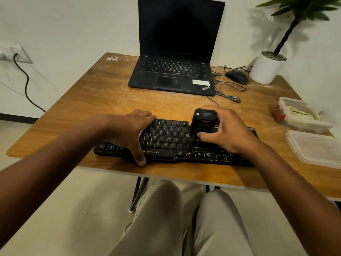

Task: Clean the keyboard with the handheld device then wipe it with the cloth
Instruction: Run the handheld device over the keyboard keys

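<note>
Black plastic keyboard (173, 143) could skid toward three o'clock if your flat, spread left hand (129, 132) lifts while your right hand (227, 132), wrapped around the stubby black handheld cleaner (202, 122), pushes.

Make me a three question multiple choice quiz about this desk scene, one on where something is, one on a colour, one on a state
1. Where is the cloth?
A. on the laptop
B. in the open plastic container at the right
C. on the floor

2. What colour is the plant pot?
A. white
B. red
C. black

3. What is the laptop screen doing?
A. showing a video
B. folded shut
C. open but dark

Answers: 1 B, the cloth lies bunched inside it. 2 A, the pot beside the mouse is plain white. 3 C, the lid stands raised and the display is black.
</note>
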Motion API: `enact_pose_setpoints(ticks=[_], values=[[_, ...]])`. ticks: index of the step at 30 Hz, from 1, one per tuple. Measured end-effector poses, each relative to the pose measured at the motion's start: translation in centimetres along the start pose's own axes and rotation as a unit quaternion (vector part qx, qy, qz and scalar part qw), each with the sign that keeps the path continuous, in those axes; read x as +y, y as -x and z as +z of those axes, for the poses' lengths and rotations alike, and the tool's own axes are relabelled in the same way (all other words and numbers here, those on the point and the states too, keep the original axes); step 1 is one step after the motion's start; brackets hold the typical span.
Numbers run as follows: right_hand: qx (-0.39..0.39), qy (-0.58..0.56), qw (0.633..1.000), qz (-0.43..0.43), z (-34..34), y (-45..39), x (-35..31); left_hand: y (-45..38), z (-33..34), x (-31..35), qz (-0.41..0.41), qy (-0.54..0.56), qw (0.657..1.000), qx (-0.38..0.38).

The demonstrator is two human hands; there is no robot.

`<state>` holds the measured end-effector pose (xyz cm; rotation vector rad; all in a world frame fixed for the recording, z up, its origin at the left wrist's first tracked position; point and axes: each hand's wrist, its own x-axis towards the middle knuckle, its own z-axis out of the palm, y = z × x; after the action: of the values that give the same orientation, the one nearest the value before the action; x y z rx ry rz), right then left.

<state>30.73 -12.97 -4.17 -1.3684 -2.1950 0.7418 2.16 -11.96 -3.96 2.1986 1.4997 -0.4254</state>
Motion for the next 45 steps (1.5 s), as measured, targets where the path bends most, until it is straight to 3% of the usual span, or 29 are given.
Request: enact_pose_setpoints(ticks=[5,9,13,19,25,31,36,40,43,45], values=[[0.001,0.006,0.999,0.05,-3.8,1.1,1.5,0.0,0.0,0.1,-0.003,0.003,1.0,0.001],[0.04,-0.046,0.998,0.032,-2.0,0.3,-0.1,-0.1,0.1,0.0,-0.007,-0.001,1.0,-0.002],[0.013,-0.074,0.997,0.015,0.3,-0.2,-1.0,0.0,0.1,0.0,-0.008,-0.001,1.0,-0.003],[-0.04,-0.016,0.996,0.081,-3.5,0.9,0.2,0.2,0.0,0.1,-0.002,0.006,1.0,0.003],[0.045,-0.08,0.994,0.054,-0.1,-0.5,-2.7,0.2,0.0,0.2,0.001,0.008,1.0,0.007],[0.072,-0.117,0.99,0.011,5.4,-1.6,-4.7,0.2,-0.1,0.2,-0.001,0.008,1.0,0.002],[0.115,-0.053,0.985,0.116,3.1,0.4,-2.3,0.1,0.2,-0.2,0.006,0.014,1.0,0.009],[0.223,-0.016,0.962,0.159,1.9,1.8,-1.1,0.2,0.2,-0.2,0.01,0.017,1.0,0.018],[0.274,-0.075,0.941,0.183,2.5,1.3,-1.8,0.1,0.2,-0.2,0.01,0.019,1.0,0.016],[0.263,-0.136,0.937,0.186,3.8,0.7,-3.0,0.1,0.1,-0.2,0.01,0.018,1.0,0.012]])
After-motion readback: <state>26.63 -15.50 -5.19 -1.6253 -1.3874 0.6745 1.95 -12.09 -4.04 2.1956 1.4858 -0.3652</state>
